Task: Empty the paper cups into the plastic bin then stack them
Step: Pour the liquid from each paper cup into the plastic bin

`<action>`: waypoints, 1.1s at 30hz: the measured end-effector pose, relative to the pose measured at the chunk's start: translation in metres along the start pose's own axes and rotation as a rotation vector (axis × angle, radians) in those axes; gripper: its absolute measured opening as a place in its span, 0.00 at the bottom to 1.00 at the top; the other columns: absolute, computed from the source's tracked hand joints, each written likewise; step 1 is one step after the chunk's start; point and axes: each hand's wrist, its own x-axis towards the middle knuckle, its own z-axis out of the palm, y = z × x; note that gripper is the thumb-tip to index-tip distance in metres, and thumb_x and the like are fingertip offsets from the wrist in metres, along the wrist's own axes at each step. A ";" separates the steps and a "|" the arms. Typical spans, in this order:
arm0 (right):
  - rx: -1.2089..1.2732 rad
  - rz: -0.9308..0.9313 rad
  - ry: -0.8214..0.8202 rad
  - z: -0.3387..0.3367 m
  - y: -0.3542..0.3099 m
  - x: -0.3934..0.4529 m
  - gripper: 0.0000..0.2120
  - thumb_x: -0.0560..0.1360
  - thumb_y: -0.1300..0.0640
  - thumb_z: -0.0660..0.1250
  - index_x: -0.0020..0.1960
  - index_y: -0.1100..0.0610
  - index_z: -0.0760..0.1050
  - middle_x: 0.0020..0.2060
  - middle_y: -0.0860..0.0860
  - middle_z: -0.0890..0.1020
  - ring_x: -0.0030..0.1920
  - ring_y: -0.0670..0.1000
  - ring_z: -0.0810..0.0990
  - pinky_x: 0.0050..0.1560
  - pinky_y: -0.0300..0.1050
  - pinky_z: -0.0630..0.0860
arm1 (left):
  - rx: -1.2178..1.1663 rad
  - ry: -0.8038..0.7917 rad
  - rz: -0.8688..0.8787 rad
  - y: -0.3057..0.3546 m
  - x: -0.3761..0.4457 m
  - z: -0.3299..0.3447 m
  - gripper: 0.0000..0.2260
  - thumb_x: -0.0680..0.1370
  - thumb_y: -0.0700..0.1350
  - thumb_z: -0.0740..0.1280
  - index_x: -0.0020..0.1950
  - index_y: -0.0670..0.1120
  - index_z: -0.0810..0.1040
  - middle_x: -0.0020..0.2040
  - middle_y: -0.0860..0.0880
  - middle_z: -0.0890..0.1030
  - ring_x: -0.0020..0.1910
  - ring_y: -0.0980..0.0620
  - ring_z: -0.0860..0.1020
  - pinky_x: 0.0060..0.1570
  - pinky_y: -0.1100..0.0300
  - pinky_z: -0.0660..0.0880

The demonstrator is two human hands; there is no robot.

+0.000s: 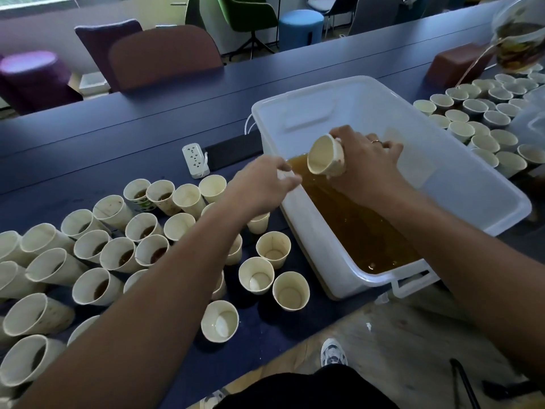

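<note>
- A person stands at a dark blue table (153,134), both bare arms reaching toward a white plastic bin (460,184) that sits on it.
- The right hand (365,160) holds a paper cup (326,156) over the bin, fingers curled around its wall in a firm grip.
- That cup is tipped over: its long axis lies near level and slants downward, the open mouth facing left and toward the viewer, the base hidden in the hand. It looks empty inside.
- The left hand (265,180) hovers at the bin's near-left rim, fingers curled; something pale shows at the fingertips, but I cannot tell if it is held.
- Amber liquid (351,225) covers the bin floor, so many cups appear already emptied.
- Left of the bin, a crowd of cups (118,255) stands upright; several hold brown dregs, while a few nearest the bin look empty.
- More cups (477,122) stand packed together to the right of the bin.
- No stack of cups is visible, so I judge most emptying and all stacking remain.
</note>
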 end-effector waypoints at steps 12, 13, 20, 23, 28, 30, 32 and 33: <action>0.242 -0.277 -0.071 0.025 -0.100 -0.009 0.48 0.62 0.38 0.76 0.75 0.53 0.60 0.66 0.56 0.70 0.64 0.60 0.69 0.61 0.63 0.69 | -0.190 0.290 -0.066 -0.030 -0.049 -0.077 0.08 0.81 0.46 0.67 0.44 0.49 0.83 0.34 0.54 0.82 0.26 0.60 0.78 0.29 0.71 0.71; 0.209 -0.298 -0.122 0.029 -0.106 -0.008 0.49 0.64 0.40 0.78 0.77 0.53 0.58 0.68 0.55 0.69 0.66 0.60 0.68 0.63 0.63 0.68 | -0.166 0.294 -0.094 -0.037 -0.056 -0.081 0.08 0.81 0.46 0.67 0.43 0.49 0.83 0.34 0.54 0.82 0.27 0.60 0.78 0.30 0.69 0.73; 0.163 -0.456 -0.391 0.056 -0.121 -0.013 0.35 0.73 0.49 0.75 0.74 0.46 0.62 0.58 0.49 0.79 0.55 0.52 0.78 0.59 0.54 0.77 | -0.001 0.256 -0.297 -0.094 -0.104 -0.095 0.09 0.78 0.45 0.69 0.38 0.52 0.81 0.35 0.57 0.82 0.32 0.57 0.79 0.40 0.58 0.74; 0.084 -0.517 -0.577 0.063 -0.130 -0.013 0.26 0.76 0.50 0.73 0.70 0.44 0.67 0.53 0.46 0.81 0.48 0.48 0.79 0.53 0.49 0.80 | 0.047 0.204 -0.406 -0.120 -0.123 -0.090 0.09 0.78 0.45 0.69 0.37 0.53 0.80 0.35 0.53 0.82 0.33 0.53 0.79 0.38 0.58 0.73; 0.038 -0.591 -0.694 0.074 -0.142 -0.009 0.22 0.76 0.48 0.72 0.67 0.42 0.69 0.50 0.43 0.80 0.44 0.47 0.78 0.50 0.50 0.80 | 0.088 0.059 -0.552 -0.153 -0.148 -0.074 0.08 0.77 0.46 0.70 0.38 0.51 0.81 0.35 0.53 0.81 0.37 0.52 0.79 0.40 0.57 0.74; 0.007 -0.628 -0.706 0.079 -0.144 -0.011 0.21 0.76 0.47 0.71 0.67 0.41 0.70 0.49 0.41 0.79 0.45 0.47 0.78 0.51 0.52 0.80 | 0.095 0.037 -0.604 -0.165 -0.157 -0.065 0.08 0.77 0.46 0.71 0.38 0.51 0.82 0.36 0.52 0.82 0.39 0.51 0.80 0.45 0.53 0.79; 0.009 -0.629 -0.745 0.083 -0.145 -0.014 0.21 0.76 0.46 0.70 0.67 0.41 0.70 0.48 0.41 0.78 0.45 0.46 0.76 0.52 0.50 0.78 | 0.103 0.001 -0.649 -0.177 -0.165 -0.054 0.06 0.76 0.47 0.71 0.39 0.52 0.83 0.39 0.51 0.83 0.43 0.50 0.82 0.47 0.53 0.80; 0.017 -0.625 -0.781 0.085 -0.144 -0.016 0.20 0.76 0.47 0.70 0.67 0.42 0.70 0.48 0.40 0.77 0.44 0.44 0.76 0.51 0.48 0.77 | 0.111 -0.016 -0.673 -0.183 -0.170 -0.048 0.06 0.76 0.47 0.71 0.40 0.52 0.83 0.39 0.52 0.83 0.44 0.50 0.82 0.47 0.54 0.79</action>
